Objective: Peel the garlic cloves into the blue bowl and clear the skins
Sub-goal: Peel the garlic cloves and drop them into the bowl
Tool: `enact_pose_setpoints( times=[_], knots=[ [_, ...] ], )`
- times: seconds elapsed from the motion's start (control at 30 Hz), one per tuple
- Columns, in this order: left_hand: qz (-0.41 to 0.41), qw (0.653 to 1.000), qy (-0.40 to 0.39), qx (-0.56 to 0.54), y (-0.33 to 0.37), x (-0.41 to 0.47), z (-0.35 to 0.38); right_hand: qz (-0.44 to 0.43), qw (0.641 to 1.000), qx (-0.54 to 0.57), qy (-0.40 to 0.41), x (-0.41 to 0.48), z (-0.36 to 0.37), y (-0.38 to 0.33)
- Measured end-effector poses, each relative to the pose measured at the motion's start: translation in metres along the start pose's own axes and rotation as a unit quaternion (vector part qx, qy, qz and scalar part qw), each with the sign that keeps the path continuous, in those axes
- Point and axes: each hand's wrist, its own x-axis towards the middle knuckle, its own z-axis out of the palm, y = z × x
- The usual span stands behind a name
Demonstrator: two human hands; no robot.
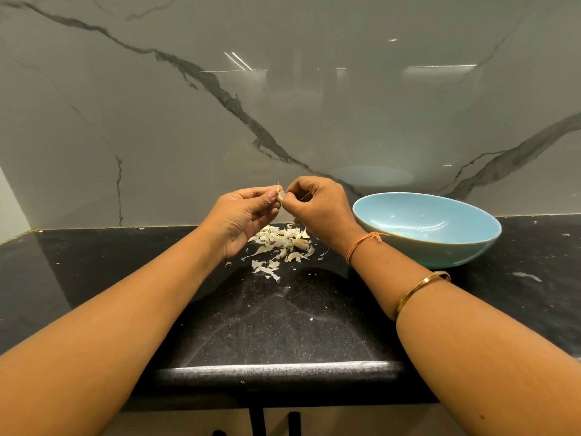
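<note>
Both hands pinch one garlic clove [280,195]: left hand [248,215], right hand [317,204]. They hover above the skins [283,243], left of the blue bowl [452,250].

Kitchen corner, all gloss and dark stone

Backsplash is a big glossy grey marble-look wall slab [314,105] with dark veins running diagonally, and it mirrors some long white ceiling strip lights [440,67]. Under it sits a black speckled stone countertop [283,316] with a rounded, shiny front edge. A pale cabinet front [345,421] with black handles [294,423] shows below, and there's a plain white wall [11,202] at the far left.
</note>
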Motion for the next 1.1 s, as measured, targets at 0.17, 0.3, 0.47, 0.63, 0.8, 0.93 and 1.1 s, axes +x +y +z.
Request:
enact_pose_setpoints(
  times=[0.17,0.3,0.47,0.63,0.8,0.93,1.1],
  knots=[
    [0.015,1.000,-0.009,0.022,-0.0017,0.0005,-0.0025,0.077,0.996,0.044,0.005,0.0024,-0.0048,0.0044],
    [0.027,0.999,0.001,0.027,-0.0025,0.0014,-0.0036,0.117,0.992,0.005,-0.051,0.0004,0.0001,0.0019],
    [0.021,0.999,0.010,0.035,-0.0029,0.0016,-0.0033,0.080,0.994,0.053,-0.046,-0.0004,-0.0016,-0.0015],
    [0.022,0.998,0.002,0.057,-0.0049,0.0025,-0.0031,0.057,0.994,0.064,-0.065,-0.0016,0.0001,-0.0019],
    [0.028,0.998,-0.015,0.063,-0.0066,0.0023,-0.0026,0.089,0.989,0.086,-0.076,-0.0015,-0.0013,-0.0021],
    [0.027,0.999,-0.022,0.039,-0.0065,0.0021,-0.0020,0.110,0.986,0.100,-0.080,-0.0007,-0.0001,-0.0026],
    [0.045,0.998,-0.015,0.034,-0.0059,0.0007,-0.0013,0.144,0.972,0.165,-0.091,-0.0006,0.0022,-0.0040]
  ],
)
